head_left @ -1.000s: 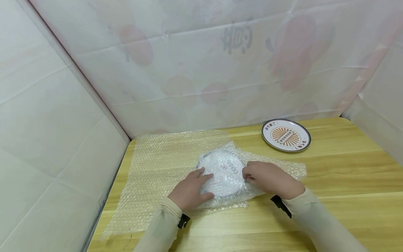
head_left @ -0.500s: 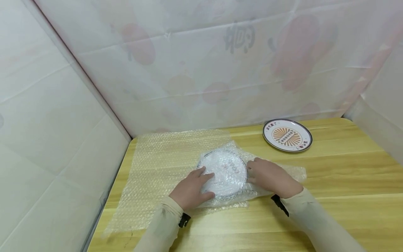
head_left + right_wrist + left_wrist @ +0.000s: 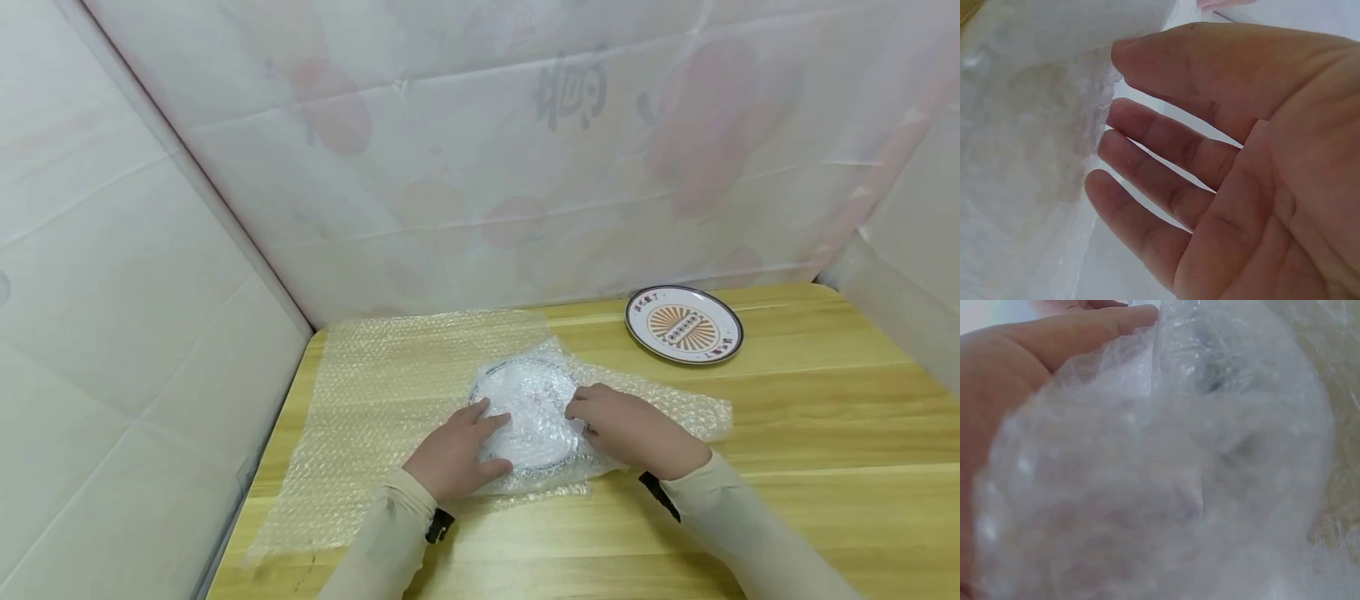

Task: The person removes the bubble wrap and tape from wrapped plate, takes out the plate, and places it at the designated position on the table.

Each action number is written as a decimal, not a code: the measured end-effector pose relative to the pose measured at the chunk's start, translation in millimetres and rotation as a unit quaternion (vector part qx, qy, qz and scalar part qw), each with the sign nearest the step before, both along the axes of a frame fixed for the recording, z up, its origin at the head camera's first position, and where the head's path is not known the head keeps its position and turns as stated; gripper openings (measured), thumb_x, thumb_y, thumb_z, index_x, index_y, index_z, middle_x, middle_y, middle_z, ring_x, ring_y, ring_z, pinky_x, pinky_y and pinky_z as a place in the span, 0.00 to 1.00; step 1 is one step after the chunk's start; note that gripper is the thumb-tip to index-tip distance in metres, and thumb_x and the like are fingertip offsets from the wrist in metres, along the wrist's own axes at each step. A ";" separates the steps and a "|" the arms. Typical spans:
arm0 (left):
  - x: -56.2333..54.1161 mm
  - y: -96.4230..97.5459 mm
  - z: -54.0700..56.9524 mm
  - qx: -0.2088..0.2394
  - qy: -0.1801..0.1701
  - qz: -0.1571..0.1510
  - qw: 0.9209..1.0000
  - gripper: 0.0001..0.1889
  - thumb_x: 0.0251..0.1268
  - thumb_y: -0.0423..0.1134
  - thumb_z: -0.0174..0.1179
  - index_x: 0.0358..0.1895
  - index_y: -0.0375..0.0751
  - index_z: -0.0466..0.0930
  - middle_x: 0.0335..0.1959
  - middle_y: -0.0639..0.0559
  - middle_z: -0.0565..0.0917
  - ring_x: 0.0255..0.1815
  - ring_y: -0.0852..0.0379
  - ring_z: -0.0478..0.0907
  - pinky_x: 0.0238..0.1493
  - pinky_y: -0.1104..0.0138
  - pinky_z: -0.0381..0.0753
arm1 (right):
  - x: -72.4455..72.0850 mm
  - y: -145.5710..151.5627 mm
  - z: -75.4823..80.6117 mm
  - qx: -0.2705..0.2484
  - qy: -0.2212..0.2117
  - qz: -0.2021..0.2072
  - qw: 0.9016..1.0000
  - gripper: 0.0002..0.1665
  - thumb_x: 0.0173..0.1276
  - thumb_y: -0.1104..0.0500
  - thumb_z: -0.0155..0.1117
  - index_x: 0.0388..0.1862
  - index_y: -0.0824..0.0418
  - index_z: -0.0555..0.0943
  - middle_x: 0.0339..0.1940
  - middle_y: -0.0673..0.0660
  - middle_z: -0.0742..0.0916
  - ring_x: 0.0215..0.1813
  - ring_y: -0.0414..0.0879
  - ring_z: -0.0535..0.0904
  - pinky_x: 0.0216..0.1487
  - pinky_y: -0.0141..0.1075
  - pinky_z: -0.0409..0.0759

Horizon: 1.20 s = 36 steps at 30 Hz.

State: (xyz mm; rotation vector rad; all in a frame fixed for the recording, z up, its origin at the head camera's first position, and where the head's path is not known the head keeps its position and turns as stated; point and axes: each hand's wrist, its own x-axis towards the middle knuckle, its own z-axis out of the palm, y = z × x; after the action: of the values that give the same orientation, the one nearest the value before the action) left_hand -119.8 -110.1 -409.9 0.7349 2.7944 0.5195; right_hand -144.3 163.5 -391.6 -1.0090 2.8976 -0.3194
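Note:
A round white plate (image 3: 536,429) with a dark rim lies flat under clear bubble wrap (image 3: 375,417) on the wooden table. My left hand (image 3: 457,450) rests on the left side of the wrapped plate, its fingers spread. At the plate's right side, my right hand (image 3: 637,425) pinches the edge of the wrap. In the right wrist view, the thumb and forefinger of the right hand (image 3: 1210,156) meet at the wrap's edge, while the other fingers are loosely bent. Wrap fills most of the left wrist view, where part of the left hand (image 3: 1016,375) shows at the left.
A second plate (image 3: 684,325), white with an orange sunburst and dark rim, lies unwrapped at the back right. Bubble wrap spreads over the table's left part, and a strip reaches right beyond my right hand. Pale fabric walls (image 3: 450,167) stand behind and at both sides.
My right hand shifts a little right along the wrap, then back left over the plate's right edge. My left hand stays in place on the plate.

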 end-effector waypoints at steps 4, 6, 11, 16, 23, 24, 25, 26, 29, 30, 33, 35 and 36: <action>0.3 1.9 -1.1 0.000 0.010 0.000 1.000 0.36 0.68 0.55 0.67 0.76 0.46 0.71 0.78 0.36 0.65 0.78 0.37 0.63 0.77 0.45 0.62 | 0.5 -1.3 -1.2 0.002 0.024 0.018 1.000 0.13 0.63 0.72 0.65 0.40 0.56 0.86 0.41 0.52 0.87 0.46 0.49 0.83 0.46 0.43 0.85; 1.1 3.2 -2.5 0.000 0.011 0.005 1.000 0.37 0.67 0.56 0.67 0.76 0.46 0.71 0.78 0.36 0.65 0.78 0.36 0.62 0.78 0.45 0.61 | -0.5 -2.0 -3.8 0.001 0.034 0.028 0.999 0.13 0.64 0.72 0.63 0.37 0.55 0.85 0.41 0.51 0.87 0.45 0.49 0.84 0.46 0.43 0.85; 2.1 8.9 -6.9 -0.004 0.034 0.007 0.999 0.38 0.66 0.56 0.68 0.74 0.41 0.72 0.78 0.36 0.65 0.78 0.38 0.63 0.78 0.49 0.62 | -2.4 -4.7 -5.7 -0.001 0.038 0.038 0.999 0.13 0.66 0.72 0.60 0.31 0.54 0.80 0.34 0.48 0.85 0.36 0.44 0.81 0.37 0.41 0.83; 3.2 17.1 -7.6 -0.004 0.066 -0.003 0.998 0.35 0.66 0.53 0.68 0.72 0.40 0.74 0.77 0.36 0.67 0.77 0.39 0.65 0.77 0.51 0.64 | -1.7 -5.3 -4.5 -0.004 0.029 0.036 0.999 0.14 0.65 0.72 0.62 0.28 0.52 0.77 0.31 0.46 0.82 0.33 0.42 0.78 0.34 0.38 0.80; 6.1 32.5 -5.8 -0.025 0.102 -0.020 0.994 0.34 0.65 0.54 0.69 0.72 0.44 0.75 0.76 0.36 0.69 0.75 0.39 0.67 0.76 0.51 0.66 | -0.7 -4.4 -4.1 -0.002 0.025 0.035 0.999 0.14 0.66 0.71 0.62 0.28 0.52 0.76 0.30 0.46 0.81 0.32 0.41 0.76 0.33 0.38 0.79; 6.3 35.4 -5.9 -0.028 0.106 -0.023 0.994 0.34 0.65 0.54 0.69 0.72 0.44 0.75 0.76 0.37 0.69 0.75 0.39 0.67 0.76 0.51 0.66 | -0.7 -4.4 -4.4 -0.001 0.024 0.035 0.999 0.14 0.66 0.71 0.62 0.28 0.53 0.77 0.30 0.46 0.81 0.32 0.41 0.76 0.33 0.38 0.80; 6.5 38.3 -5.6 -0.034 0.110 -0.027 0.993 0.34 0.66 0.55 0.68 0.72 0.46 0.74 0.76 0.37 0.69 0.75 0.40 0.67 0.76 0.52 0.66 | -0.6 -4.5 -4.5 0.000 0.024 0.034 0.999 0.13 0.66 0.71 0.63 0.29 0.53 0.77 0.30 0.46 0.82 0.32 0.41 0.77 0.33 0.38 0.80; 6.7 41.2 -5.6 -0.038 0.114 -0.030 0.992 0.34 0.66 0.55 0.68 0.73 0.46 0.74 0.76 0.38 0.69 0.75 0.40 0.67 0.76 0.52 0.67 | -0.6 -4.5 -4.9 0.001 0.023 0.033 0.999 0.13 0.66 0.71 0.63 0.29 0.53 0.78 0.30 0.46 0.82 0.32 0.42 0.77 0.34 0.39 0.81; 7.2 49.2 -5.1 -0.048 0.128 -0.040 0.990 0.33 0.67 0.56 0.67 0.73 0.49 0.74 0.75 0.40 0.70 0.76 0.41 0.67 0.75 0.52 0.68 | -0.8 -4.8 -6.2 0.003 0.021 0.030 0.999 0.11 0.66 0.70 0.64 0.31 0.55 0.80 0.32 0.47 0.84 0.34 0.43 0.80 0.36 0.40 0.82; 7.2 51.6 -5.1 -0.049 0.133 -0.043 0.989 0.33 0.68 0.56 0.66 0.73 0.50 0.74 0.75 0.41 0.71 0.76 0.42 0.67 0.74 0.52 0.69 | -0.9 -4.9 -6.7 0.003 0.020 0.028 0.999 0.10 0.66 0.70 0.64 0.32 0.55 0.80 0.33 0.47 0.84 0.34 0.43 0.80 0.36 0.40 0.82; 6.8 58.1 -4.2 -0.048 0.140 -0.044 0.988 0.31 0.69 0.57 0.65 0.71 0.49 0.76 0.74 0.42 0.73 0.75 0.43 0.68 0.72 0.52 0.71 | -1.0 -4.9 -7.0 -0.001 0.018 0.027 0.999 0.10 0.67 0.70 0.64 0.32 0.54 0.80 0.32 0.47 0.84 0.34 0.42 0.79 0.35 0.39 0.81; 6.1 62.0 -4.6 -0.048 0.143 -0.044 0.988 0.28 0.73 0.57 0.61 0.69 0.48 0.78 0.73 0.42 0.74 0.74 0.43 0.69 0.71 0.52 0.73 | -0.9 -4.6 -6.9 -0.008 0.017 0.027 0.999 0.11 0.67 0.69 0.64 0.30 0.54 0.80 0.31 0.46 0.83 0.33 0.40 0.77 0.34 0.38 0.80; 6.1 63.9 -4.3 -0.048 0.143 -0.044 0.988 0.26 0.76 0.57 0.58 0.68 0.48 0.79 0.72 0.42 0.75 0.74 0.43 0.70 0.70 0.52 0.74 | -0.8 -4.4 -6.7 -0.011 0.017 0.028 0.999 0.11 0.67 0.69 0.64 0.30 0.54 0.80 0.30 0.45 0.82 0.32 0.39 0.76 0.34 0.37 0.79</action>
State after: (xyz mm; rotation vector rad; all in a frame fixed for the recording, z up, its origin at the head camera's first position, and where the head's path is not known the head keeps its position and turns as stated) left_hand -113.7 -46.2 -414.2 0.9752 3.0033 0.2801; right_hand -145.1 159.1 -398.3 -1.1078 2.8946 -0.3363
